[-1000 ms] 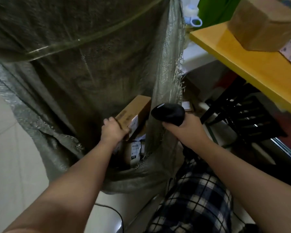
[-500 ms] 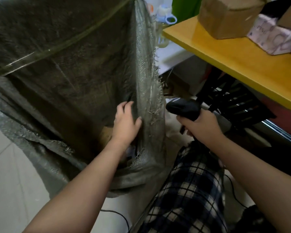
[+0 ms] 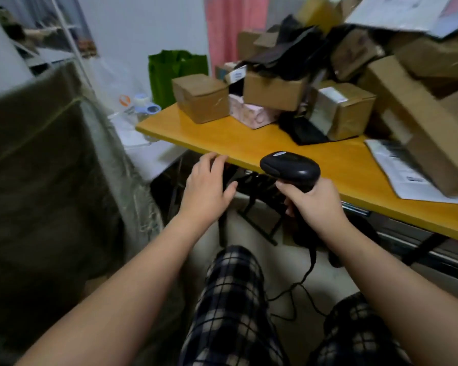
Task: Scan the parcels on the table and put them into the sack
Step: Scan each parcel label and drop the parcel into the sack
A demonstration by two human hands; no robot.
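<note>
Parcels [image 3: 288, 91] stacked on yellow table [image 3: 249, 143], sack [image 3: 43, 167] at left. Left hand [image 3: 206, 188] released, empty, near table edge; right hand [image 3: 312, 204] clenched on scanner [image 3: 290, 167]. Advise taking nearest brown box [image 3: 201, 97], label turned toward scanner

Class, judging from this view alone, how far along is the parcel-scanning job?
Done: nothing is provable, as the sack's inside is hidden. In hand: the right hand grips the scanner; the left hand is empty near the table edge. Left: many boxes, like the nearest brown box, remain.
</note>
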